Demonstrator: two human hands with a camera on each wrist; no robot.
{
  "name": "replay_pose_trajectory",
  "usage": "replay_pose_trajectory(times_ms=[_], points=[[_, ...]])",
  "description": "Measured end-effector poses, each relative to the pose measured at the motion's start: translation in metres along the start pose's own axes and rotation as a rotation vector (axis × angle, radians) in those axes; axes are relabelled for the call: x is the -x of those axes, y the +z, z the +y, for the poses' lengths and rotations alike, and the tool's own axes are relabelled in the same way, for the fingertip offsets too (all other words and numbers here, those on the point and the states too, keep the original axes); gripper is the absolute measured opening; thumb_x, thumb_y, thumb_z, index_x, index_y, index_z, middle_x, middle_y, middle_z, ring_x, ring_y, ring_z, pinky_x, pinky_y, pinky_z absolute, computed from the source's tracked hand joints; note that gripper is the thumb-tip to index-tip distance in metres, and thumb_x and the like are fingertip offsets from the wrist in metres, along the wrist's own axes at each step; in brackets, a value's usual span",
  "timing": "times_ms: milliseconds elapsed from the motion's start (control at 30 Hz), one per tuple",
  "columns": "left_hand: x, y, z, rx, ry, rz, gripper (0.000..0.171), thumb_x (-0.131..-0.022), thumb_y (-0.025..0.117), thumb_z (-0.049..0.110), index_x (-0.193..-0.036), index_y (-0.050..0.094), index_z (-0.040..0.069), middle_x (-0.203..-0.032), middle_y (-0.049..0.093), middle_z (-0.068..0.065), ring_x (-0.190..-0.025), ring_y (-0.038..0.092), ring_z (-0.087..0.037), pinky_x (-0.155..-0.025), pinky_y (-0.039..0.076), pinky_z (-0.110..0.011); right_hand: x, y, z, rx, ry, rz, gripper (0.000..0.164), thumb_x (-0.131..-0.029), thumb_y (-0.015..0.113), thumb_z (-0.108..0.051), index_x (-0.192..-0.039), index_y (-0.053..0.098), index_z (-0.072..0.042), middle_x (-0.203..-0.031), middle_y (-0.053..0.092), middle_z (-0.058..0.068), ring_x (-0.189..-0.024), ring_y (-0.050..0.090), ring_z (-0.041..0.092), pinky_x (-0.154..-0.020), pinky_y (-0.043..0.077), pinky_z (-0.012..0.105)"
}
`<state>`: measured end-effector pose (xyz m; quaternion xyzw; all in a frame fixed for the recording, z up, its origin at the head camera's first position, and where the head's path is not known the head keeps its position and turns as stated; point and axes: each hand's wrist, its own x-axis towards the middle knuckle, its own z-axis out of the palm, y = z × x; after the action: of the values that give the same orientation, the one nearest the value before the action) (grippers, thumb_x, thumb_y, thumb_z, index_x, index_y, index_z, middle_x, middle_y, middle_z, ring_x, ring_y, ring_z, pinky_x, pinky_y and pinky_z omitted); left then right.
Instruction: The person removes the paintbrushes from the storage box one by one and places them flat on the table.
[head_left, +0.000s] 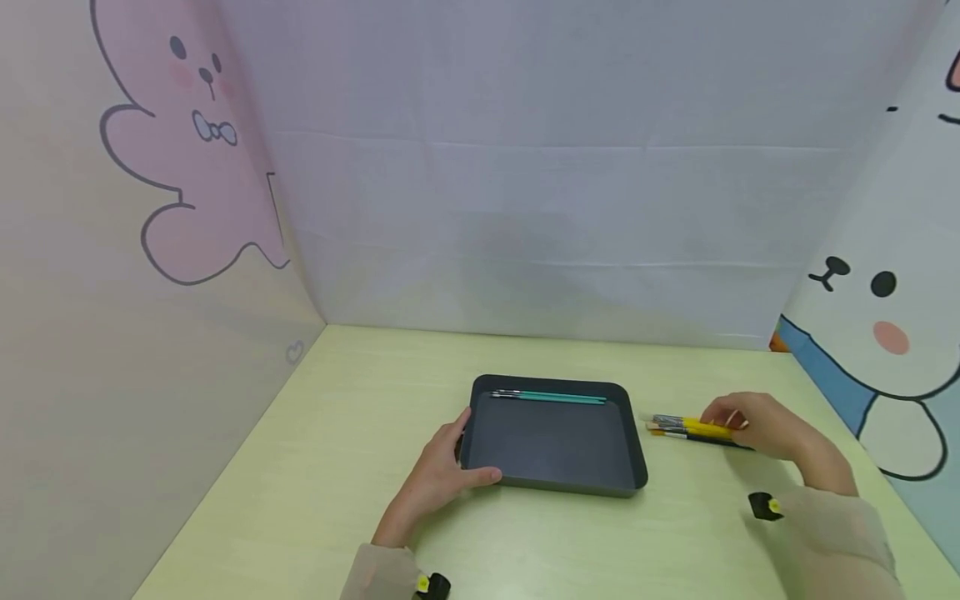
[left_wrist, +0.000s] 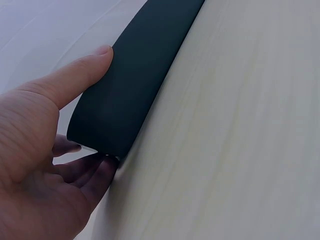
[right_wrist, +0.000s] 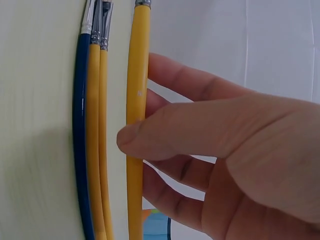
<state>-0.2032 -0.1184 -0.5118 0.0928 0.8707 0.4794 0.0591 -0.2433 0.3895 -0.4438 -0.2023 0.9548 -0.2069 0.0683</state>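
Note:
A dark grey rectangular tray lies on the table, with slim teal-handled paintbrushes along its far side. At its near left corner, my left hand grips the tray; in the left wrist view the thumb presses one wall and the fingers curl at the corner. To the right of the tray, my right hand pinches a yellow paintbrush between thumb and fingers. Beside that brush, a dark blue paintbrush and two yellow paintbrushes lie together on the table.
The pale yellow table meets a white back sheet. Printed side sheets stand at left and right, the right one with a white bear close to my right arm.

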Motion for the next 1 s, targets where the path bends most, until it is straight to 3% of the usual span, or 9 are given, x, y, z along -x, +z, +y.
replay_pose_trajectory(times_ms=[367,767,1000], points=[[0.0,0.0,-0.001,0.012,-0.001,-0.003,0.118,-0.08,0.094,0.045,-0.171,0.024,0.015,-0.165,0.039,-0.02,-0.142,0.049,-0.038,-0.112,0.045,-0.059,0.003,0.002,0.008,-0.026,0.072,-0.057,0.041,-0.08,0.07,0.024,-0.105,0.077,-0.008,-0.11,0.074,0.01,-0.096,0.065,0.028,-0.085,0.059,0.05],[-0.001,0.001,-0.002,0.01,0.011,-0.004,0.119,-0.08,0.094,0.047,-0.171,0.024,0.015,-0.164,0.04,-0.02,-0.139,0.052,-0.037,-0.111,0.046,-0.058,0.004,0.008,0.012,-0.03,0.072,-0.06,0.042,-0.079,0.068,0.023,-0.098,0.076,-0.014,-0.097,0.068,-0.001,-0.086,0.058,0.024,-0.075,0.053,0.031],[-0.001,0.001,-0.002,0.009,0.008,-0.006,0.119,-0.08,0.094,0.047,-0.171,0.024,0.015,-0.164,0.04,-0.02,-0.138,0.053,-0.036,-0.11,0.047,-0.058,0.004,0.011,0.013,-0.039,0.066,-0.071,0.04,-0.081,0.069,0.021,-0.096,0.074,-0.015,-0.091,0.065,-0.004,-0.081,0.054,0.016,-0.072,0.051,0.028]])
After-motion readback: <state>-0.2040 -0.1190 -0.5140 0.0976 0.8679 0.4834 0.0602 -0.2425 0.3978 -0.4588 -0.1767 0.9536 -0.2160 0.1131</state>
